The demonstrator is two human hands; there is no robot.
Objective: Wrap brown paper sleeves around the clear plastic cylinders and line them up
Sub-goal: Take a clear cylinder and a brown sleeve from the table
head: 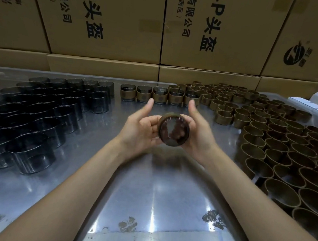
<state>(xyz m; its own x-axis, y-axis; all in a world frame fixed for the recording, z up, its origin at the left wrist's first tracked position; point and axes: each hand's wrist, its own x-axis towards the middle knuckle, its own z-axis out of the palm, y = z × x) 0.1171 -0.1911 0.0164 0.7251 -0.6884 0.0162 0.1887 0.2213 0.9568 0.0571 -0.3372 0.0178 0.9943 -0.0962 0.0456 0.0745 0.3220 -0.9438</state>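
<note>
Above the middle of the table I hold one clear plastic cylinder (173, 129) with a brown paper sleeve around it, its open end facing me. My left hand (142, 127) grips its left side and my right hand (198, 132) its right side, both thumbs raised. A row of several sleeved cylinders (159, 96) stands at the far edge. Bare dark-tinted cylinders (41, 111) crowd the left of the table. Loose brown sleeves (267, 136) fill the right.
The metal table (148, 195) is shiny, with scuffed patches near its front edge. Large printed cardboard boxes (109, 21) form a wall behind it. White boxes (315, 106) sit at the far right.
</note>
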